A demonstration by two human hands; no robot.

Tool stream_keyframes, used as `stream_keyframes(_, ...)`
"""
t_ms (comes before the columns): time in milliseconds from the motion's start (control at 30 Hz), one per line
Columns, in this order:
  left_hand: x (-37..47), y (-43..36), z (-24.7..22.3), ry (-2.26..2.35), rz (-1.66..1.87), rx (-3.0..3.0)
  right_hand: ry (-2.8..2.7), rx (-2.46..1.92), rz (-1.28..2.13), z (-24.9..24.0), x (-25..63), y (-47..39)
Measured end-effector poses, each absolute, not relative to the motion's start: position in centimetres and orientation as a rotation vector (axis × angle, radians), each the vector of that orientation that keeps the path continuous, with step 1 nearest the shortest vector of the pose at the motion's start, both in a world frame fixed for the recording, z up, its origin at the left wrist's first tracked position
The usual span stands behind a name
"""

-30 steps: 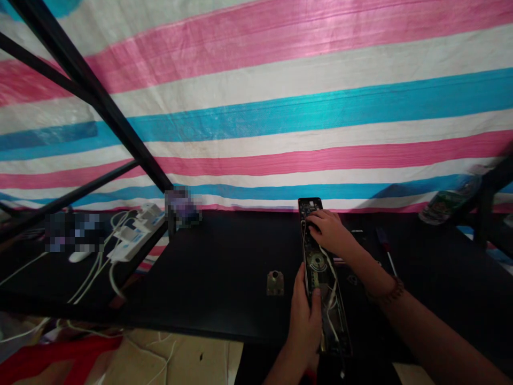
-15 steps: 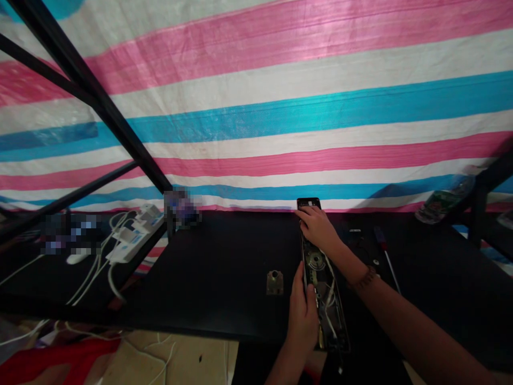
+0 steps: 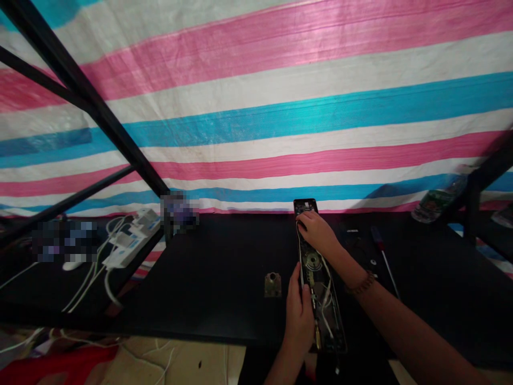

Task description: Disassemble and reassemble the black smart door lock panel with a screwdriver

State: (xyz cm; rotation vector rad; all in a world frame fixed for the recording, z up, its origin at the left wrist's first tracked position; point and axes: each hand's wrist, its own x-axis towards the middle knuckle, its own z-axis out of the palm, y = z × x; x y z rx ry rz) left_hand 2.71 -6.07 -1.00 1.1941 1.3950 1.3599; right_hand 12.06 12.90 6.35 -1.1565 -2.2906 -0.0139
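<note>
In the lower right of the frame, the near part of the open casing (image 3: 319, 283) is being gripped along its left edge by the left hand (image 3: 300, 315), over the desk (image 3: 224, 289), while the far end is being worked on by the right hand (image 3: 319, 232), though whether anything is being pinched by its bent fingers cannot be told. Inner parts are apparently being handled, a steady casing and light touch being called for next. No brand is being made out, the label on the bottle (image 3: 435, 206) at the right being too blurred.
</note>
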Motion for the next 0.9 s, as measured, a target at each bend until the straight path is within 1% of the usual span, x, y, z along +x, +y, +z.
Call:
stream_keyframes(267, 2.7, -5.9, -1.1, 1.388, 1.365, 1.188, -2.303, -1.226, -0.116, 6.5, 11.5, 12.6)
stream_keyframes(467, 2.7, -5.9, -1.1, 1.392, 1.359, 1.190, -2.242, -1.144, -0.084, 6.3, 11.6, 12.3)
stream_keyframes(600, 2.7, -5.9, -1.1, 1.389, 1.374, 1.170, -2.118, -1.124, -0.061, 7.5, 11.4, 11.5)
stream_keyframes(733, 2.6, -5.9, -1.2, 1.391, 1.375, 1.158, -2.124, -0.931, 0.031, 9.1, 10.5, 9.5)
stream_keyframes(900, 2.7, -5.9, -1.4, 1.417, 1.409, 1.143, -2.013, -0.691, 0.248, 10.5, 8.4, 6.7)
